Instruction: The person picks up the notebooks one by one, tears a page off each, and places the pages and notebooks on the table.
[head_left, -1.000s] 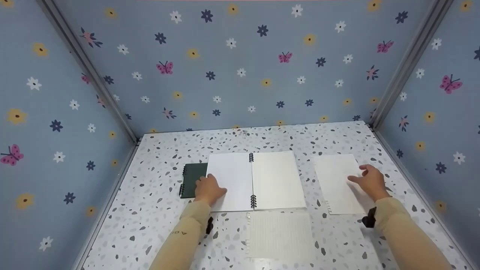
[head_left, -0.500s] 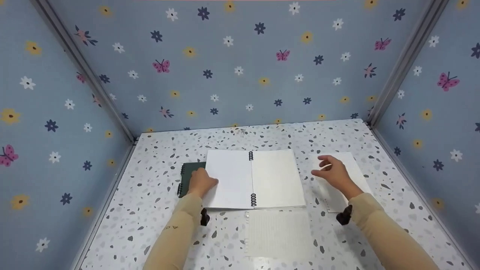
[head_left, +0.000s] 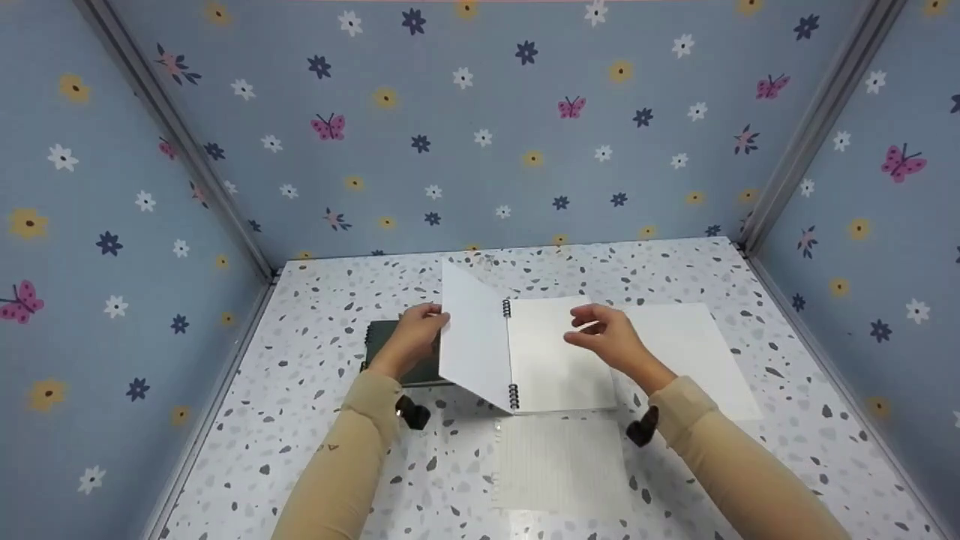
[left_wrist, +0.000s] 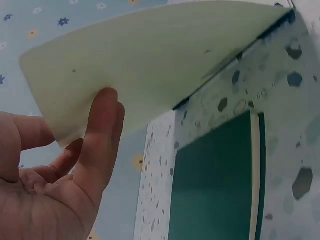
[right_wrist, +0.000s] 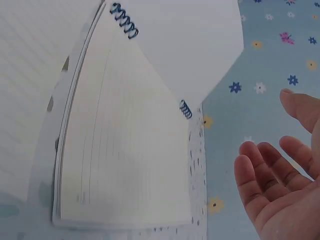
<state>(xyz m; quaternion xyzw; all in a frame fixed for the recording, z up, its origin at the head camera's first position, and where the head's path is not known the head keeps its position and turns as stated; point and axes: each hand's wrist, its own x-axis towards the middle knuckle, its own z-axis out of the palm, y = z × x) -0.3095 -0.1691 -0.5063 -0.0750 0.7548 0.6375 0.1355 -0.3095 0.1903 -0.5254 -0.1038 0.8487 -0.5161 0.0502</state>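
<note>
A spiral notebook (head_left: 551, 379) lies spread out, its lined right page (right_wrist: 135, 150) facing up. Its stiff white front cover (head_left: 476, 330) stands tilted up from the black rings. My left hand (head_left: 411, 337) pinches that cover at its free edge; the left wrist view shows the fingers against its pale outer side (left_wrist: 150, 55). Partly behind the cover, a dark green notebook (head_left: 424, 372) lies on the table under my left hand. My right hand (head_left: 609, 341) hovers over the right page, fingers loosely bent and holding nothing, as the right wrist view shows (right_wrist: 280, 185).
A loose white sheet (head_left: 690, 360) lies to the right of the spiral notebook. Another loose, lined sheet (head_left: 562, 465) with a torn edge lies in front of it. Flower-patterned panels (head_left: 495, 172) enclose the speckled table (head_left: 322, 300) at the back and sides.
My left hand has lifted the notebook's cover from lying flat to tilted up. My right hand has moved left from the loose sheet to over the right page.
</note>
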